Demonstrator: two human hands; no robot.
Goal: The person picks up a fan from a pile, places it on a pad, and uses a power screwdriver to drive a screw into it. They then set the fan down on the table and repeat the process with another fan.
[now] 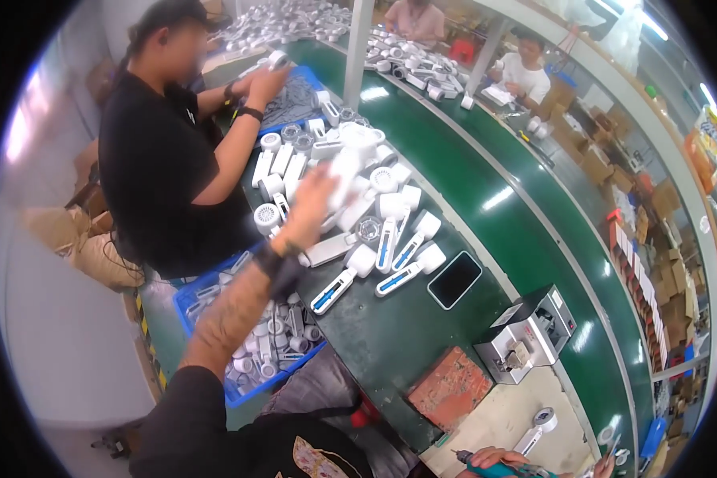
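Observation:
My left hand [315, 195] reaches out to the pile on the green bench and is closed around a white round-headed device [345, 174], both smeared by motion. White handled devices [384, 180] with round heads crowd around it, some heads showing a grille. Nearer, several of them, such as a white device with a blue strip in its handle [333, 291], lie in a loose row. At the bottom edge my right hand [498, 456], partly cut off, grips a teal electric screwdriver [518, 470] whose tip points left.
A phone [455, 280], a red block [451, 389] and a metal fixture box [526, 334] sit on the bench. Blue crates [239, 393] of parts stand at left. A co-worker in black [159, 151] handles a white device. Beyond the bench runs a green conveyor [494, 203].

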